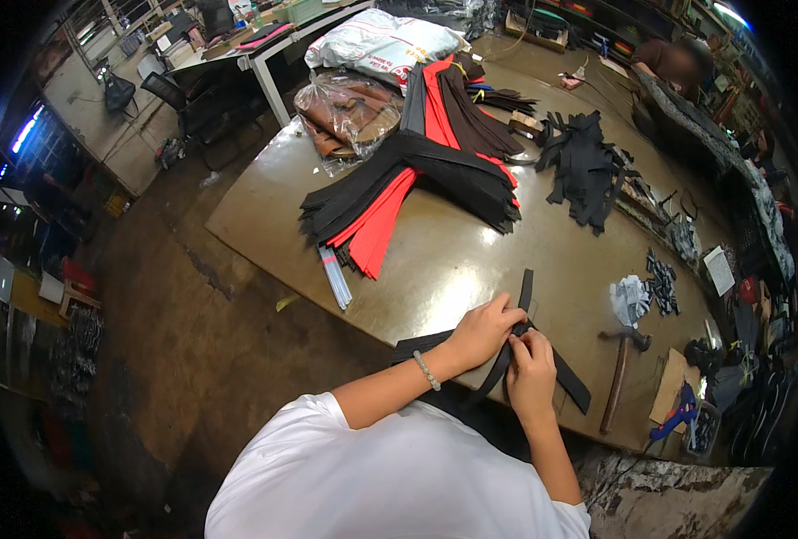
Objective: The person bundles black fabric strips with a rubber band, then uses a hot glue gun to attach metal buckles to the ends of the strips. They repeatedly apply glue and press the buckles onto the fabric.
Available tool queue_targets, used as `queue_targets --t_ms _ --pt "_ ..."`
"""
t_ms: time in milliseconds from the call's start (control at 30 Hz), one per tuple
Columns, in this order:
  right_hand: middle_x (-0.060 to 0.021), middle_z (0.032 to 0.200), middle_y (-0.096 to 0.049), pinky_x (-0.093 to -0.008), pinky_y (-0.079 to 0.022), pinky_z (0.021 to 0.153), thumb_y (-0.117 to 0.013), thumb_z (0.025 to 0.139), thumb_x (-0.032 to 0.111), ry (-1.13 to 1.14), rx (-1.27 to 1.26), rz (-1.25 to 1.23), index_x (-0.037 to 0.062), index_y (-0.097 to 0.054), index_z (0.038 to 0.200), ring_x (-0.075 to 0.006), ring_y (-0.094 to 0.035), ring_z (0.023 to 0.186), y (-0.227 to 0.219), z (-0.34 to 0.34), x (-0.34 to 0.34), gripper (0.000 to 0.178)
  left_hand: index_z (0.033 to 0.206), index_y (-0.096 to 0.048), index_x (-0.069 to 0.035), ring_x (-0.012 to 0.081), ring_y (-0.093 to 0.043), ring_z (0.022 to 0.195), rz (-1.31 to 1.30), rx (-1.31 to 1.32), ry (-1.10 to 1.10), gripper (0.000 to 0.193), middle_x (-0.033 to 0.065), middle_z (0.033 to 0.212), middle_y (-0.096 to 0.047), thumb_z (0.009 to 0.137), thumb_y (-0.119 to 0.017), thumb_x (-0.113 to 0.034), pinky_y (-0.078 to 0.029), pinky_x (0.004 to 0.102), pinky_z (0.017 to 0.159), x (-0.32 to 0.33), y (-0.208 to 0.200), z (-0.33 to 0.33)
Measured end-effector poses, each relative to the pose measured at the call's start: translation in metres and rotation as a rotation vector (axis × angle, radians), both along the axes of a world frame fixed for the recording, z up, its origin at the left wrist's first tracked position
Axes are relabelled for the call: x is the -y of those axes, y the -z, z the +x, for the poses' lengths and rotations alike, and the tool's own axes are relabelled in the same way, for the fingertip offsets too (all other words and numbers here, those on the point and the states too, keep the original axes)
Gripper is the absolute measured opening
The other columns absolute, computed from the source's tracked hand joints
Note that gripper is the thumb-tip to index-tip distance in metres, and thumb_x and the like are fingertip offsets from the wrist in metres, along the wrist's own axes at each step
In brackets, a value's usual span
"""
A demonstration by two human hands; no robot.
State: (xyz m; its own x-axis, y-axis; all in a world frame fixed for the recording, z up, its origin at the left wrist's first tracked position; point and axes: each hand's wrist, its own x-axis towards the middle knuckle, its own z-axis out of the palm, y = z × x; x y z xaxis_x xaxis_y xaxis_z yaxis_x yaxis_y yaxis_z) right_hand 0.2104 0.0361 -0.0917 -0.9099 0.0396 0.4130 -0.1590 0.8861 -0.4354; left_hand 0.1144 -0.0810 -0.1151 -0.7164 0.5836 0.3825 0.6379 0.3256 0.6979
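Left hand [485,334] and right hand [532,363] close together, both pinched on black strip [527,289], by near edge of bench [588,301]. Best way, likely: keep strip flat, pinch snug, stop loose end twisting.

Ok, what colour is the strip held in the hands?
The strip is black; it shows best in the head view.
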Motion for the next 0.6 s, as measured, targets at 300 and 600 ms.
queue_targets --t_ms 300,600 --pt "-0.0152 0.102 -0.059 -0.039 -0.049 0.087 -0.069 0.075 0.0 -0.213 0.368 -0.35 -0.0021 -0.065 0.1 -0.0311 -0.06 0.1 -0.025 0.082 -0.037 0.025 0.104 -0.067 -0.008 0.0315 -0.061 0.082 -0.152 -0.048 -0.022 0.02 0.0124 0.093 -0.054 0.085 -0.061 -0.005 -0.051 0.0405 0.069 -0.001 0.001 0.004" --pt "-0.0248 0.13 -0.051 -0.0431 -0.046 0.095 -0.074 0.082 0.051 1.167 -0.135 -0.024 -0.0064 -0.043 0.134 -0.035 -0.054 0.116 0.03 0.158 -0.286 0.083 0.104 -0.063 -0.001 0.0296 -0.058 0.096 0.092 -0.088 -0.006 0.021 0.0124 0.1 -0.055 0.083 -0.062 0.0 -0.049 0.0373 0.083 0.026 -0.009 0.016"
